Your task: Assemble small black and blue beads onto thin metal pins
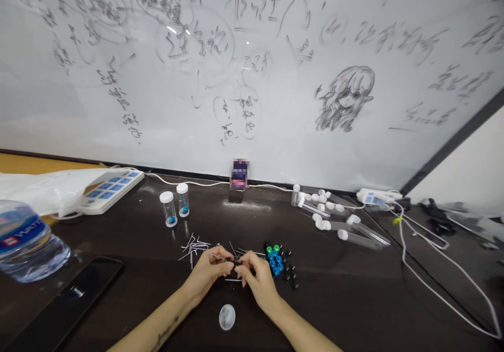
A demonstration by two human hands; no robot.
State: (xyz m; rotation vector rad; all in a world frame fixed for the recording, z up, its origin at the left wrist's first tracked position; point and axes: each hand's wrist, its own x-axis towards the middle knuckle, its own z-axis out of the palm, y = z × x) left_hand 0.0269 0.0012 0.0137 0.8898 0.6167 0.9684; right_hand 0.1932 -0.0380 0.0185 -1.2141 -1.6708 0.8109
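The phone (66,304) limits room at far left. Bent rods (192,246) lie just beyond the left hand (209,274); thin, probably stiff and light, they suit a mid-length pinch. That hand's thumb and fingers are pinched nearly together on a black piece (235,261) between both hands, mostly hidden. It looks light, hard and easily dropped, so fingertips on its sides should serve. The right hand (256,276) curls against it; I cannot tell how firmly. Wheels (277,260) edge that side; farther right, tabletop runs toward the cord (402,244).
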